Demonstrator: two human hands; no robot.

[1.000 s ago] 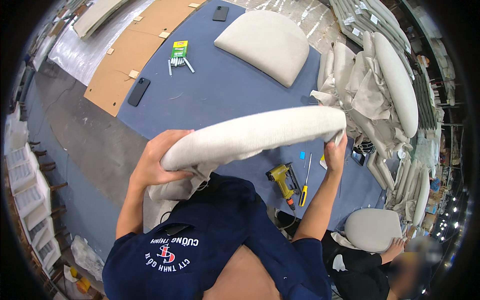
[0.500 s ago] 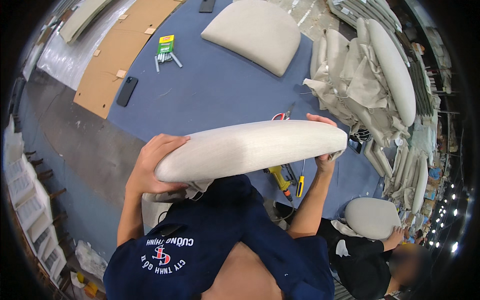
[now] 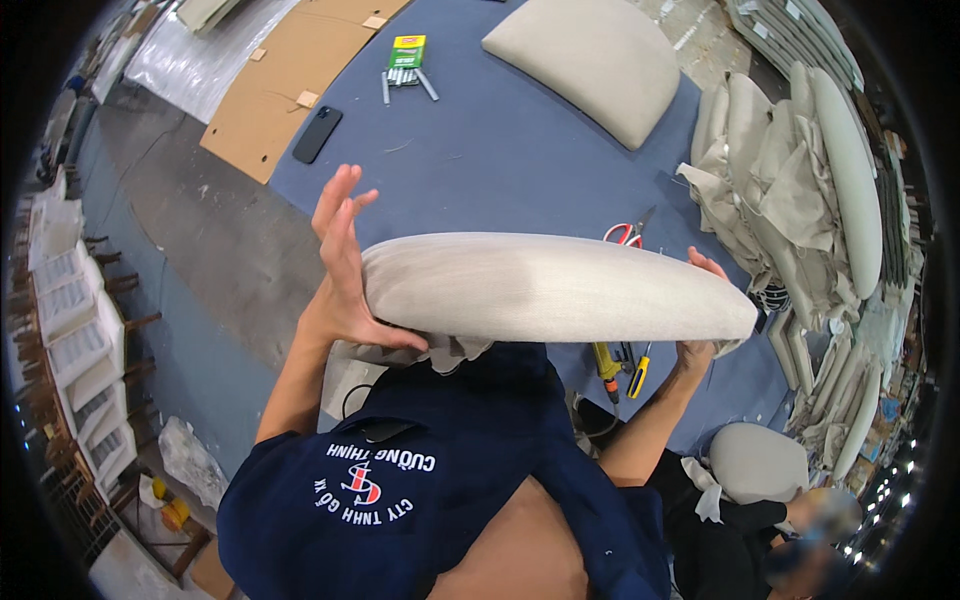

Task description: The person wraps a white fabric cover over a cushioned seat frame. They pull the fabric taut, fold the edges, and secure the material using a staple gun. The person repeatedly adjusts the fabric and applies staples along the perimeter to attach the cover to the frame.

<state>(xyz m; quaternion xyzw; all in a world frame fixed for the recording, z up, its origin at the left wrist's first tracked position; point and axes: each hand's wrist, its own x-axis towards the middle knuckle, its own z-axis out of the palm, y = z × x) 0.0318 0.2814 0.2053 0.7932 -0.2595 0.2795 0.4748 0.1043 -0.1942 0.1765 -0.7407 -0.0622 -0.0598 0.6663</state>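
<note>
Cushion (image 3: 550, 290) pressed between left hand (image 3: 345, 275) open-palmed and right hand (image 3: 700, 335) gripping, second cushion (image 3: 590, 60) on table (image 3: 480, 170)

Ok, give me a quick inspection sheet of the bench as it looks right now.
Surface: blue table, cardboard sheet at its left edge.
Job's things: beige upholstered cushion held edge-on above the table.
Clutter: second cushion, scissors, phone, green box, yellow tools.
Grippers: left hand flat against one cushion end, right hand at the other.
Cables: nothing seen.
Surroundings: stacked cushions at right; another person nearby.
</note>
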